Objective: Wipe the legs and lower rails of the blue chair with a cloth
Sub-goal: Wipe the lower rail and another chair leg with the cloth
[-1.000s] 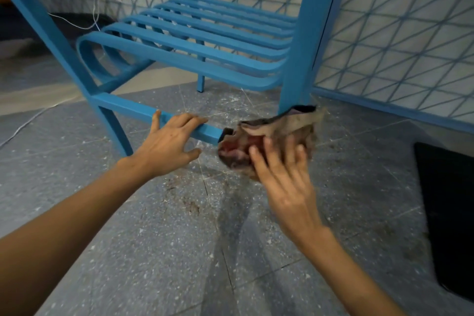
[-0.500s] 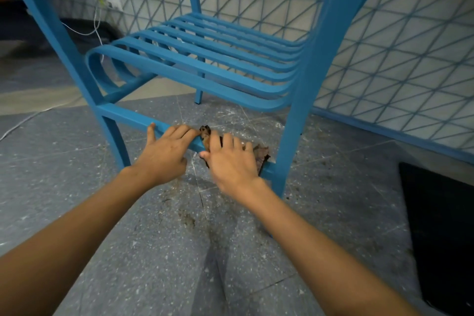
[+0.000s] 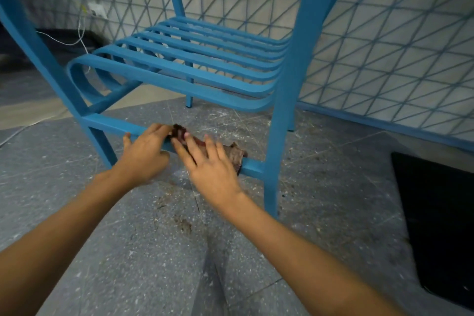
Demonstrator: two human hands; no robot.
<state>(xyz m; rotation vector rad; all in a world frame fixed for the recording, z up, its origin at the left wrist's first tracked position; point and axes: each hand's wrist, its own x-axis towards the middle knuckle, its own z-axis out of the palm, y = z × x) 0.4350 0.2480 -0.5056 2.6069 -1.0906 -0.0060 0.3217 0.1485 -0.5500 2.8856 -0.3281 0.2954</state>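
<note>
The blue chair (image 3: 205, 69) fills the upper view, its slatted seat at eye level. A lower rail (image 3: 110, 123) runs between the left front leg (image 3: 100, 146) and the right front leg (image 3: 277, 151). A brown and reddish cloth (image 3: 234, 154) is draped over the middle of that rail. My right hand (image 3: 207, 164) lies flat on the cloth and presses it against the rail. My left hand (image 3: 146, 151) grips the bare rail just left of the cloth, its fingers curled over the top.
Speckled grey floor (image 3: 128, 251) with brown stains lies below the rail. A black mat (image 3: 436, 218) sits at the right. A tiled wall with a blue diagonal pattern (image 3: 384, 46) stands behind the chair, and a white cable (image 3: 79, 36) hangs from a socket at the far left.
My right hand carried the cloth from beside the right leg onto the lower rail and now presses it there. My left hand stayed on the rail. The view moved lower and closer.
</note>
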